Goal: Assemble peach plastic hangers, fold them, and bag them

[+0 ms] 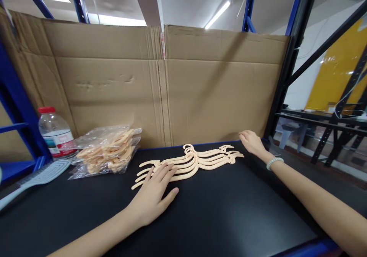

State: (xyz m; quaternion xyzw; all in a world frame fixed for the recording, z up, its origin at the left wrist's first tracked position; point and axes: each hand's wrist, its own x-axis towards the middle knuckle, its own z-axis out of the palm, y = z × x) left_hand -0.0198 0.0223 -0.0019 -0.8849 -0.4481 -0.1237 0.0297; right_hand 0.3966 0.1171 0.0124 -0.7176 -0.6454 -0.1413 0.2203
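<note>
Several peach-coloured clothes hangers (183, 169) lie overlapped in a fanned row on the black tabletop, hooks toward the back. My left hand (156, 192) rests over their left arms, its fingers stretched out and thumb apart, covering part of them. Beyond the right ends of the hangers is my right hand (252, 143), with a beaded bracelet at the wrist. Its fingers are loosely bent and apart from the hangers, and nothing shows in them. On the left, a clear plastic bag (107, 150) holds more peach hangers.
A red-capped plastic bottle (56, 133) stands at the back left, with a pale blue hairbrush (48, 173) in front of it. Cardboard sheets (223, 92) wall off the table's back edge. Blue and black rack posts (286, 77) rise at both sides.
</note>
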